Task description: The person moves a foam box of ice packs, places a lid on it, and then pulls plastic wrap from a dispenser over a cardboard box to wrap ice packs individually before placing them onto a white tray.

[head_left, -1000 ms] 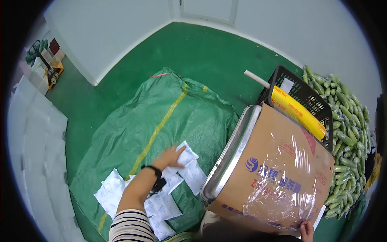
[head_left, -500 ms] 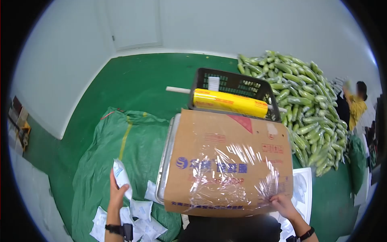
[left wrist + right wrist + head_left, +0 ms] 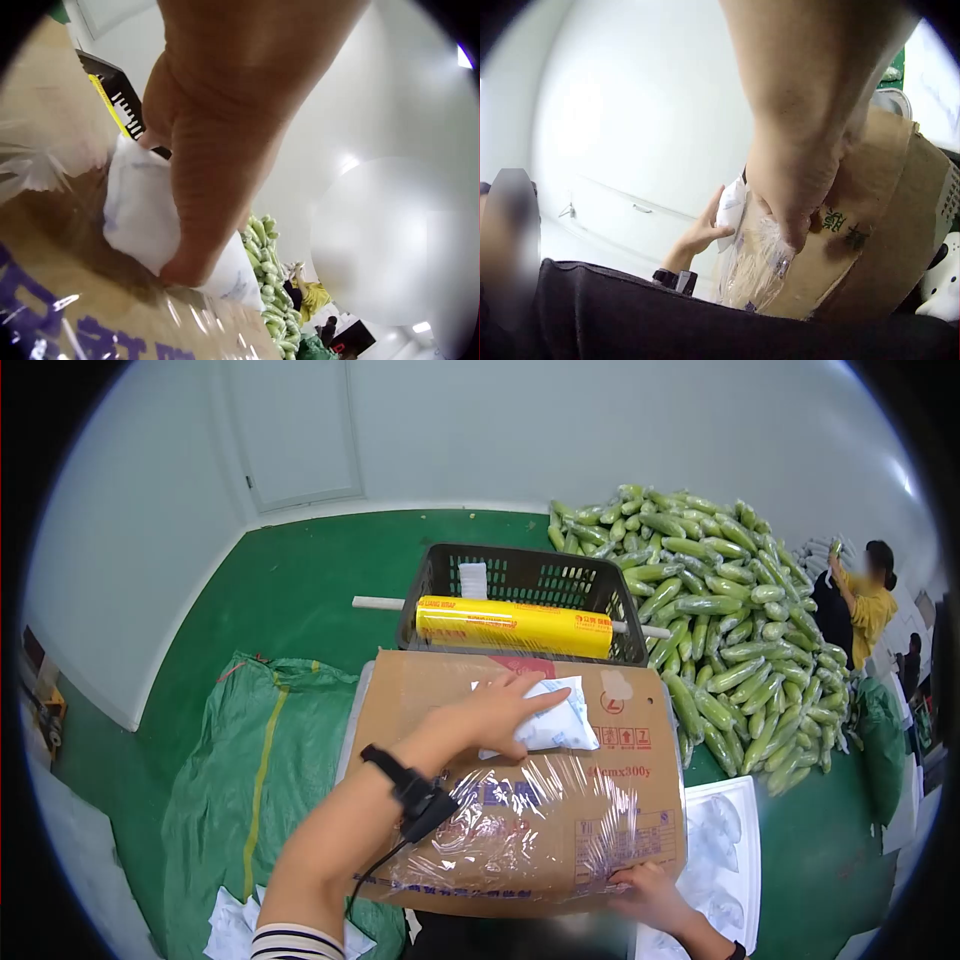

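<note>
White packet (image 3: 552,726) sits on the box (image 3: 600,830), clasped by fingers of the left hand (image 3: 495,712). Right wrist view shows the right hand (image 3: 802,157) pinching film (image 3: 754,274).

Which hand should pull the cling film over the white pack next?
Right, probably. The right hand grips the cling film at the near edge of the cardboard box; the left hand holds the white pack on top.

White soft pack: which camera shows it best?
Head view: the white soft pack shows on the brown cardboard box, held by the left hand. Left wrist view: close, but the hand hides part. Right wrist view: only a far sliver.
</note>
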A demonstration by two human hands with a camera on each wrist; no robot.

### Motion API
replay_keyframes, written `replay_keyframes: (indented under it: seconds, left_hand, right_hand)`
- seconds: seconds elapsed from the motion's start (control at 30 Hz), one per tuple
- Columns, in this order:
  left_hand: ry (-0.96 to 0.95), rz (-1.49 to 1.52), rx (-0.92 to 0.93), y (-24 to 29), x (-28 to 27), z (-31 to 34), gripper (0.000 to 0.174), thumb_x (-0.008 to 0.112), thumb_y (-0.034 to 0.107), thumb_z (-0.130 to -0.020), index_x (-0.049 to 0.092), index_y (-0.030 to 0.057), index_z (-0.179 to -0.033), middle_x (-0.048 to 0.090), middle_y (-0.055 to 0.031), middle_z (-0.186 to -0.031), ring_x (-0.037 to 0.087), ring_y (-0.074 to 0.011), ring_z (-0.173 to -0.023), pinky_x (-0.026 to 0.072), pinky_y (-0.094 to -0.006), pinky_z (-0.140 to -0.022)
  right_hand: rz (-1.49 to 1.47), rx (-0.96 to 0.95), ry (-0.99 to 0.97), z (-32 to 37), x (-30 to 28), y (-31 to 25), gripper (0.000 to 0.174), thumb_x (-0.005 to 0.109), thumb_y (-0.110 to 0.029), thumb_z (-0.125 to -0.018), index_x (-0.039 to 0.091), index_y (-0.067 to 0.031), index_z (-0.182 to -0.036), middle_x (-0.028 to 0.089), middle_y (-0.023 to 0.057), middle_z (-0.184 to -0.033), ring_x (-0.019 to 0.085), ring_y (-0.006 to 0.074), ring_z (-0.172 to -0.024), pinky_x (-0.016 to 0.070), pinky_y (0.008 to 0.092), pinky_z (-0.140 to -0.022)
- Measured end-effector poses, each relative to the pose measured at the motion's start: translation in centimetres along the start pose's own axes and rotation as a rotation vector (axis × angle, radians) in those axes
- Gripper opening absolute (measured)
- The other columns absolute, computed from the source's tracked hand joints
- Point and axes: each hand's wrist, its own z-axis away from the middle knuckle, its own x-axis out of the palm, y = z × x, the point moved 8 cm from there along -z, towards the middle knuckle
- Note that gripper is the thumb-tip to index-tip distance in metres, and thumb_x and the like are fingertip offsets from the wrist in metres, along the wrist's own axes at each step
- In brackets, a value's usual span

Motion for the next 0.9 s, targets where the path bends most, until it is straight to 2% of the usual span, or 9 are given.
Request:
replay_keyframes:
  seconds: [0.07, 0.17, 0.27, 0.37, 0.4, 0.53, 0.73, 0.83, 0.9]
  left_hand:
    - [0.163, 0.002, 0.017, 2.0, -0.6, 4.3, 0.105, 0.080, 0.031, -0.056, 0.025, 0.0185, -0.145, 0.018, -0.0247, -0.147, 0.020, -0.0451, -0.133, 0.0242, -0.0504, -0.107]
    - [-0.046, 0.082, -0.110, 5.8, 3.6, 15.0, 0.109, 0.075, 0.056, -0.059, 0.025, 0.0067, -0.143, 0.013, -0.0311, -0.146, 0.015, -0.0492, -0.134, 0.0206, -0.0535, -0.107]
    - [0.185, -0.191, -0.015, 7.8, 5.5, 21.5, 0.064, 0.074, 0.038, -0.072, 0.054, 0.0041, -0.122, 0.052, -0.0221, -0.124, 0.050, -0.0322, -0.119, 0.0387, -0.0439, -0.100]
    - [0.447, -0.175, 0.009, 7.9, 3.6, 23.4, 0.025, 0.072, 0.022, -0.075, 0.063, 0.0075, -0.092, 0.066, -0.0099, -0.093, 0.065, -0.0224, -0.092, 0.0526, -0.0332, -0.078]
    - [0.460, -0.147, 0.005, 8.5, 3.1, 23.9, 0.022, 0.073, 0.020, -0.073, 0.061, 0.0074, -0.087, 0.065, -0.0089, -0.087, 0.065, -0.0229, -0.085, 0.0528, -0.0326, -0.072]
    - [0.425, -0.050, 0.036, 12.8, -0.2, 26.1, 0.022, 0.075, 0.017, -0.070, 0.056, 0.0073, -0.074, 0.061, -0.0065, -0.071, 0.063, -0.0234, -0.068, 0.0512, -0.0322, -0.057]
    - [0.572, 0.007, -0.207, 6.6, -5.4, 22.7, 0.044, 0.078, 0.033, -0.070, 0.043, 0.0080, -0.063, 0.047, -0.0078, -0.050, 0.051, -0.0237, -0.043, 0.0414, -0.0342, -0.042]
    - [0.731, 0.045, -0.412, -0.5, -8.1, 15.3, 0.039, 0.076, 0.030, -0.073, 0.048, 0.0048, -0.067, 0.051, -0.0132, -0.051, 0.054, -0.0286, -0.046, 0.0438, -0.0373, -0.045]
    - [0.600, -0.015, -0.505, -4.3, -6.3, 10.8, 0.031, 0.074, 0.027, -0.075, 0.054, 0.0032, -0.078, 0.059, -0.0161, -0.067, 0.059, -0.0314, -0.063, 0.0479, -0.0407, -0.059]
  right_hand:
    - [0.022, 0.033, -0.001, 0.3, 0.2, 0.3, 0.038, 0.075, -0.021, -0.071, 0.061, -0.0101, -0.105, 0.059, 0.0058, -0.088, 0.053, 0.0279, -0.084, 0.0418, 0.0369, -0.076]
    - [0.078, -0.008, 0.068, 0.8, 0.7, 1.3, 0.031, 0.073, -0.013, -0.070, 0.062, -0.0096, -0.100, 0.058, 0.0058, -0.085, 0.052, 0.0276, -0.082, 0.0406, 0.0389, -0.075]
    - [0.184, -0.061, 0.263, 0.1, -1.9, -0.9, 0.020, 0.070, -0.008, -0.071, 0.063, -0.0087, -0.090, 0.058, 0.0067, -0.087, 0.053, 0.0276, -0.089, 0.0403, 0.0427, -0.082]
    - [-0.003, -0.197, 0.257, -2.1, -4.3, -2.9, 0.015, 0.069, -0.009, -0.075, 0.063, -0.0088, -0.088, 0.062, 0.0090, -0.087, 0.059, 0.0264, -0.090, 0.0432, 0.0429, -0.083]
    - [-0.277, -0.085, 0.253, -1.5, -4.5, -2.6, 0.009, 0.066, -0.011, -0.080, 0.059, -0.0065, -0.085, 0.064, 0.0125, -0.084, 0.064, 0.0267, -0.081, 0.0489, 0.0409, -0.075]
    - [-0.164, 0.131, 0.068, 2.5, -6.5, -3.3, 0.015, 0.064, -0.013, -0.084, 0.050, -0.0052, -0.084, 0.063, 0.0132, -0.075, 0.064, 0.0268, -0.067, 0.0488, 0.0340, -0.056]
    - [-0.215, 0.148, 0.063, -3.5, -10.9, -5.0, 0.037, 0.076, -0.026, -0.075, 0.045, -0.0063, -0.081, 0.053, 0.0074, -0.063, 0.047, 0.0201, -0.052, 0.0406, 0.0314, -0.050]
    - [-0.056, 0.117, 0.357, -11.9, -13.7, -1.2, 0.038, 0.076, -0.026, -0.073, 0.047, -0.0051, -0.084, 0.052, 0.0052, -0.062, 0.049, 0.0197, -0.051, 0.0420, 0.0317, -0.050]
    - [-0.186, 0.206, 0.367, -16.9, -11.4, 4.7, 0.034, 0.074, -0.022, -0.074, 0.049, -0.0044, -0.088, 0.056, 0.0086, -0.072, 0.055, 0.0248, -0.061, 0.0457, 0.0336, -0.058]
